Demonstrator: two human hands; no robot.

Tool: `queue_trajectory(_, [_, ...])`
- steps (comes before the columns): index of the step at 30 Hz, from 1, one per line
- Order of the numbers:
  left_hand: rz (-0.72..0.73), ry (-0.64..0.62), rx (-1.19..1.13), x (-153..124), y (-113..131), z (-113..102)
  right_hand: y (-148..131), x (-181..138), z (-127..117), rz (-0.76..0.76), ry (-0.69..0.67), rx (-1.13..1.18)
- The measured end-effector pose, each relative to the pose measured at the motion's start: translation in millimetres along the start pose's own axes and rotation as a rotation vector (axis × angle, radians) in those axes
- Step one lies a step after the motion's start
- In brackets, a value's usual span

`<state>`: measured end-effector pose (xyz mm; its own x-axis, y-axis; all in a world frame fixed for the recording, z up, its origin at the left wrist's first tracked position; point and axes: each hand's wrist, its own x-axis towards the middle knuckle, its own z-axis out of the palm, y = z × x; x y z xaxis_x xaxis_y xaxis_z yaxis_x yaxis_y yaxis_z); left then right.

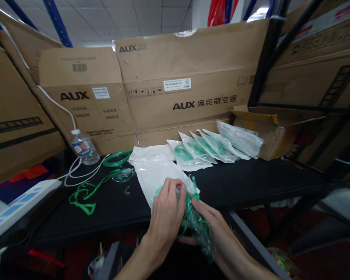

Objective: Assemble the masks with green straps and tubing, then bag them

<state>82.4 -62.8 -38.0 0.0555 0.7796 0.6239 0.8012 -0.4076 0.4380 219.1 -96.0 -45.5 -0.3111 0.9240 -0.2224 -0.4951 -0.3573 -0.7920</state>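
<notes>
Just beyond the table's front edge, both hands are closed on a bunched set of clear green tubing (189,210). My left hand (167,208) pinches the top of the coil between thumb and fingers. My right hand (214,227) grips the bundle from the right, with a crumpled clear plastic part (202,233) hanging beside its palm. Part of the bundle is hidden by the fingers. A white pouch (151,171) lies flat under and behind my left hand. To the left rest a clear oxygen mask (123,175) with a green strap (89,190) and a green tube coil (116,158).
Several sealed pouches (192,149) with green tubing lean in a row at the back, near an open cardboard box (280,128). A plastic bottle (85,147), white cable and power strip (20,208) occupy the left. Large cardboard panels (192,66) wall the table (245,182).
</notes>
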Motion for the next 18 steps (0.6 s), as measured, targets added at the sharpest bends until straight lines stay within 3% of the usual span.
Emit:
queue_trajectory(9, [-0.019,-0.166,0.077,4.9,1.4,-5.0,2.4,0.7,-4.0,0.023,0.143,-0.015])
queue_trajectory(13, [-0.050,-0.229,0.186,12.9,3.2,-5.5,3.4,1.9,-3.6,0.015,0.105,-0.032])
queue_trajectory(18, [-0.024,-0.184,0.248,18.8,-1.2,-0.4,3.8,2.0,-4.4,-0.007,0.068,-0.087])
